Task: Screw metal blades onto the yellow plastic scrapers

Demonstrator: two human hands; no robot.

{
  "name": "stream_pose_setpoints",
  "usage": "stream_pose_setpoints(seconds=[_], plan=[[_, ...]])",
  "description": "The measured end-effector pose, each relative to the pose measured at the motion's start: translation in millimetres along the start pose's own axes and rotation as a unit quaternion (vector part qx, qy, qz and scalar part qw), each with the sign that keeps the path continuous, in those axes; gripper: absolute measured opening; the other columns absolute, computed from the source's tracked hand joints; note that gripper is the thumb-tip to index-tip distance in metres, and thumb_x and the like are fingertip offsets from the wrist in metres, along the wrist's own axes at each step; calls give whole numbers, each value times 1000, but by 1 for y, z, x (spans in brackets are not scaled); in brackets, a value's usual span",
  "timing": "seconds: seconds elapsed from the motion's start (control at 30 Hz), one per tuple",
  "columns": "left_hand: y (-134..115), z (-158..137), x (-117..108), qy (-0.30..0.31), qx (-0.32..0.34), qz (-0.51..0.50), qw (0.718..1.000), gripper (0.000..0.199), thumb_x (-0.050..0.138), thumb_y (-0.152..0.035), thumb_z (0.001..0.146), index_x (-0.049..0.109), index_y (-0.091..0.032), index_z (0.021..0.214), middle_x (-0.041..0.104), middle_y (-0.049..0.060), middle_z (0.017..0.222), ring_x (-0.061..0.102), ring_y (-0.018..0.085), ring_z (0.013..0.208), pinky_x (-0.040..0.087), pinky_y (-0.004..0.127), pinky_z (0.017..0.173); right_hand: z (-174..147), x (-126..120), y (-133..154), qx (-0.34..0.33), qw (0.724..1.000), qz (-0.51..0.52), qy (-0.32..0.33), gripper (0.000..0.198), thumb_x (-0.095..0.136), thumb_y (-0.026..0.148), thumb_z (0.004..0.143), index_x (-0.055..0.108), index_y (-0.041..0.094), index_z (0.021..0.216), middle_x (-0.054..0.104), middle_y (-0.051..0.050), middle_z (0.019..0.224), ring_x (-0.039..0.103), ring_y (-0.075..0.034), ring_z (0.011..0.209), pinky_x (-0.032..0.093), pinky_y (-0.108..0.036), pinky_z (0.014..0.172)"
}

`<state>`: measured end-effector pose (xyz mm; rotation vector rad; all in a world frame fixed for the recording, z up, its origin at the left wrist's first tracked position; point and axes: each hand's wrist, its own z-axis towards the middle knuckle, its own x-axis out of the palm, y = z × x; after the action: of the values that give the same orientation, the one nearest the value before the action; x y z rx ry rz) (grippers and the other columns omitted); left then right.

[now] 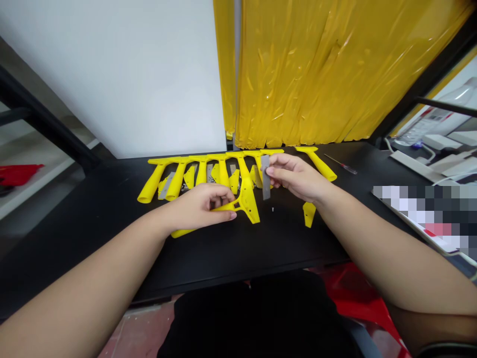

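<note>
My left hand (208, 205) is closed around the neck of a yellow plastic scraper handle (250, 201), its wide head pointing right and its grip end showing below my wrist. In my right hand (288, 174) a flat grey metal blade (266, 178) is pinched upright between thumb and fingers. The blade is just right of the scraper head, apart from it. On the black table below the blade lies a tiny screw (273, 209). A loose yellow cover plate (309, 215) with small holes rests under my right wrist.
Behind my hands lies a row of yellow scraper handles (201, 171), with grey blades, cover plates and small screws between them. One more handle (322, 164) and a screwdriver (341, 164) are at the right. A plastic bottle (428, 122) stands beyond the rack frame.
</note>
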<state>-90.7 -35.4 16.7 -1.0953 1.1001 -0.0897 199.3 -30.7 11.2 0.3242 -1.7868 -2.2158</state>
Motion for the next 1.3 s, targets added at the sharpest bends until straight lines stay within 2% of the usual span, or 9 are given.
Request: stream_pose_setpoints(seconds=[0.1, 0.2, 0.37, 0.6, 0.67, 0.83, 1.03, 1.17, 1.3], plan=[[1, 0, 1, 7, -1, -4, 1000, 30, 76, -46, 92, 67, -18, 93, 52, -5, 72, 44, 9, 62, 37, 23, 56, -3, 1, 4, -84, 995, -46, -1, 24, 86, 41, 88, 70, 24, 91, 66, 1, 87, 61, -12, 66, 54, -28, 63], [1, -1, 1, 7, -1, 0, 1000, 30, 77, -47, 92, 68, -18, 94, 52, -5, 71, 44, 9, 61, 37, 23, 55, -8, 3, 10, -153, 978, -136, 36, 11, 81, 34, 92, 79, 24, 97, 69, -5, 98, 69, -18, 84, 59, -35, 78], [1, -1, 1, -2, 4, -2, 1000, 31, 76, -46, 92, 66, -18, 95, 52, -5, 71, 44, 9, 60, 37, 23, 55, -11, 6, 12, -184, 951, -228, 104, 12, 76, 21, 91, 85, 26, 96, 70, -7, 99, 69, -21, 91, 59, -38, 85], [2, 0, 2, -12, -12, 9, 1000, 32, 76, -48, 91, 66, -18, 95, 51, -5, 70, 43, 10, 60, 37, 23, 54, -10, 5, 8, -137, 966, -204, 74, 4, 82, 28, 88, 83, 24, 89, 66, -5, 98, 67, -18, 86, 59, -35, 78], [2, 0, 2, -12, -7, 11, 1000, 32, 76, -48, 91, 66, -18, 94, 50, -5, 70, 43, 10, 60, 37, 23, 54, -10, 6, 5, -103, 977, -173, 64, 10, 85, 28, 85, 80, 22, 90, 65, -5, 98, 68, -16, 82, 60, -33, 75], [0, 0, 3, -26, 16, 17, 999, 29, 75, -46, 92, 66, -18, 93, 51, -5, 70, 44, 10, 59, 38, 23, 54, -10, 10, -5, 32, 990, -112, 81, 32, 91, 30, 79, 62, 21, 90, 65, 3, 75, 65, -12, 62, 53, -25, 57], [-4, 0, 4, -35, 18, 45, 998, 28, 75, -45, 92, 67, -18, 93, 55, -4, 73, 47, 10, 62, 40, 24, 58, -7, 16, -11, 92, 993, -36, 68, 47, 92, 26, 76, 50, 24, 98, 70, 6, 78, 71, -13, 60, 63, -27, 56], [-6, 0, 5, -31, 13, 55, 998, 28, 74, -45, 92, 68, -18, 92, 56, -3, 73, 49, 11, 63, 42, 24, 58, -5, 20, -13, 135, 988, -28, 62, 46, 90, 19, 76, 55, 23, 106, 70, 6, 74, 71, -13, 58, 65, -26, 57], [-5, 0, 6, -33, 11, 66, 997, 28, 74, -45, 92, 69, -18, 94, 58, -3, 74, 51, 11, 62, 42, 25, 58, -4, 22, -15, 148, 987, -29, 55, 40, 90, 15, 73, 63, 21, 101, 70, 4, 74, 73, -14, 66, 68, -25, 60]])
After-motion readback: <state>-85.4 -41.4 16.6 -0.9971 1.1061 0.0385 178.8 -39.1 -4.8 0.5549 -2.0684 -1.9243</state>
